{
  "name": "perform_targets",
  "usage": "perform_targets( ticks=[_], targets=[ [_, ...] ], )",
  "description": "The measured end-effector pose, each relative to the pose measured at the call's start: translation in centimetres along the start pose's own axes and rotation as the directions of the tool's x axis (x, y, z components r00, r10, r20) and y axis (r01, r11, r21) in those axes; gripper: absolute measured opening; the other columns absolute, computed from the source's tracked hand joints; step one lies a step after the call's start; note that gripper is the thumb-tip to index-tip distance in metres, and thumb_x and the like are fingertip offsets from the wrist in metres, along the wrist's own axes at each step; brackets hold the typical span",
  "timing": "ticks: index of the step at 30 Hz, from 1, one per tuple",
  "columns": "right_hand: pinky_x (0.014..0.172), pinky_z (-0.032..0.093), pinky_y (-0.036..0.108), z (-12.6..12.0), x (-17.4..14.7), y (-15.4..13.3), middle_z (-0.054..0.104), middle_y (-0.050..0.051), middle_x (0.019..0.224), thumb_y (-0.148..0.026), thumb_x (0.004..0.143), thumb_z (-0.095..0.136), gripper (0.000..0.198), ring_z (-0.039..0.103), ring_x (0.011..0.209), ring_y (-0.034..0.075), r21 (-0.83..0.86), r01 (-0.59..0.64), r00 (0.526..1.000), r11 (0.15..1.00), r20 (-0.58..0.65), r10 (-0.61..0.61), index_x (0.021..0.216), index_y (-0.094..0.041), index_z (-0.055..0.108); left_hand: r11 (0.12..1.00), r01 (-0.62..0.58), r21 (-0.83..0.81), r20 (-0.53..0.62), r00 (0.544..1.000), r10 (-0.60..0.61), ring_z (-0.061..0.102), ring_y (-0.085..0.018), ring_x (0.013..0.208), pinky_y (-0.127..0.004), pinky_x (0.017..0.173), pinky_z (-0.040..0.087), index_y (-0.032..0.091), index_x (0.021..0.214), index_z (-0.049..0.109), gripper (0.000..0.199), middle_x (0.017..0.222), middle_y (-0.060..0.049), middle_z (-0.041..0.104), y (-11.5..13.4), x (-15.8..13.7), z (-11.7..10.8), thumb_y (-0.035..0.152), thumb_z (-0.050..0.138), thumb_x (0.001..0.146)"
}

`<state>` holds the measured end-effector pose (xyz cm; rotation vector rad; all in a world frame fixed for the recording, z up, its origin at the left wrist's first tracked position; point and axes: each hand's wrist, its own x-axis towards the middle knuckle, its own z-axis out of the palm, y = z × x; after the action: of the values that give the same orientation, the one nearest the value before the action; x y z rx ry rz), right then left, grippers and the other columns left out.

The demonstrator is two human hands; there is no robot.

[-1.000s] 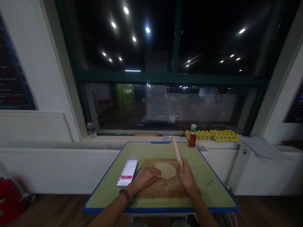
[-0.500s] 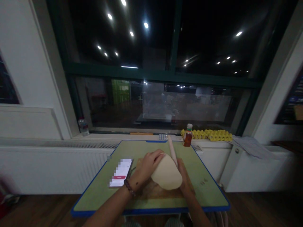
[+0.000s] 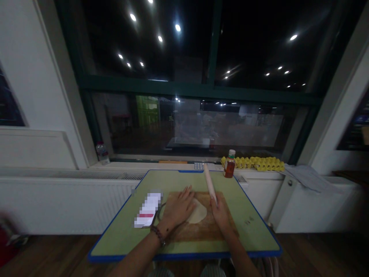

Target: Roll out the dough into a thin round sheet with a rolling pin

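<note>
The flat round of dough (image 3: 199, 212) lies on the wooden board (image 3: 201, 232) on the bench (image 3: 250, 240), between the two hands. The left hand (image 3: 179, 206) is nearer, palm down with fingers spread over the dough's left edge. The right hand (image 3: 220, 211), just right of the dough, is wrapped around the near end of the rolling pin (image 3: 209, 182), whose long axis points away from the person, its far end leaning slightly left.

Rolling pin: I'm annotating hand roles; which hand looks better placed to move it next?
Probably the right hand: it grips the rolling pin, while the left hand covers part of the dough.
</note>
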<state>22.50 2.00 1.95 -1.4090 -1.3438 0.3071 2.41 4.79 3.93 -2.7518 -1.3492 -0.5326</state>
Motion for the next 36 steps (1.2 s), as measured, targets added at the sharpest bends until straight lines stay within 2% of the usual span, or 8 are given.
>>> perform_targets(
  ticks=[3,6,9,15,20,27,30,36],
  targets=[
    [0.080,0.047,0.031,0.0,0.0,0.3,0.067,0.007,0.090,-0.044,0.089,0.040,0.034,0.062,0.085,0.021,0.003,0.015,1.000,1.000,0.003,-0.015,0.101,-0.019,0.060,0.998,0.031,-0.051,0.120,0.992,-0.025,0.019,-0.023,0.145,-0.046,0.116,0.020,0.017,0.149,0.028,0.060,0.157,-0.012,0.024,1.2,-0.7,1.1,0.050,0.023,0.098],
    [0.079,0.047,0.031,0.1,0.0,0.7,0.067,0.007,0.090,-0.045,0.090,0.039,0.035,0.062,0.086,0.021,0.003,0.017,1.000,1.000,0.023,-0.017,0.101,-0.019,0.060,0.995,0.085,-0.056,0.132,0.988,-0.077,0.016,-0.027,0.145,-0.050,0.117,0.017,0.014,0.149,0.028,0.069,0.157,-0.014,0.023,2.8,-1.8,1.5,0.058,0.023,0.096],
    [0.077,0.047,0.031,0.2,0.0,1.0,0.068,0.007,0.087,-0.046,0.090,0.038,0.036,0.063,0.083,0.022,-0.007,-0.002,0.999,1.000,0.037,0.002,0.100,-0.020,0.061,0.992,0.072,-0.102,0.153,0.987,-0.056,0.016,-0.027,0.145,-0.047,0.118,0.017,0.012,0.148,0.030,0.075,0.156,-0.014,0.023,4.0,-2.7,1.1,0.063,0.021,0.094],
    [0.076,0.048,0.032,0.2,-0.2,1.1,0.069,0.008,0.091,-0.046,0.089,0.039,0.038,0.064,0.084,0.023,0.002,0.007,0.999,1.000,0.043,-0.007,0.104,-0.019,0.062,0.986,0.064,-0.155,0.183,0.982,-0.035,0.018,-0.026,0.145,-0.047,0.118,0.018,0.013,0.149,0.029,0.075,0.156,-0.014,0.022,4.2,-3.0,0.0,0.064,0.022,0.094],
    [0.075,0.049,0.031,0.0,-0.2,0.7,0.070,0.008,0.089,-0.045,0.088,0.043,0.035,0.065,0.084,0.022,0.029,0.038,0.999,0.999,0.026,-0.038,0.100,-0.018,0.063,0.991,0.034,-0.132,0.089,0.996,-0.022,0.021,-0.028,0.143,-0.051,0.116,0.024,0.016,0.148,0.031,0.072,0.154,-0.013,0.027,4.5,-4.2,1.2,0.063,0.028,0.094],
    [0.085,0.049,0.034,0.1,-0.3,0.3,0.071,0.010,0.098,-0.042,0.086,0.047,0.034,0.066,0.093,0.024,0.032,0.011,0.994,0.999,0.108,-0.014,0.103,-0.017,0.064,0.998,-0.022,-0.064,-0.193,0.981,0.009,0.034,-0.027,0.138,-0.047,0.110,0.039,0.022,0.150,0.025,0.069,0.152,-0.010,0.034,4.8,-8.5,4.3,0.056,0.043,0.093],
    [0.088,0.049,0.034,0.2,-0.4,0.4,0.071,0.011,0.104,-0.042,0.087,0.047,0.038,0.066,0.096,0.024,0.037,0.002,0.990,0.999,0.143,-0.007,0.108,-0.016,0.064,0.999,-0.029,-0.033,-0.214,0.977,0.021,0.037,-0.028,0.137,-0.050,0.110,0.038,0.023,0.152,0.020,0.072,0.151,-0.010,0.035,5.1,-9.3,4.2,0.055,0.044,0.092],
    [0.080,0.052,0.035,-0.1,-0.4,-0.1,0.073,0.010,0.098,-0.043,0.086,0.050,0.039,0.068,0.089,0.025,0.015,0.002,0.990,1.000,0.138,-0.004,0.110,-0.017,0.067,0.998,-0.058,-0.025,-0.223,0.974,0.051,0.036,-0.028,0.138,-0.051,0.112,0.036,0.026,0.153,0.008,0.079,0.152,-0.008,0.033,5.3,-9.7,3.2,0.057,0.046,0.091]
  ],
)
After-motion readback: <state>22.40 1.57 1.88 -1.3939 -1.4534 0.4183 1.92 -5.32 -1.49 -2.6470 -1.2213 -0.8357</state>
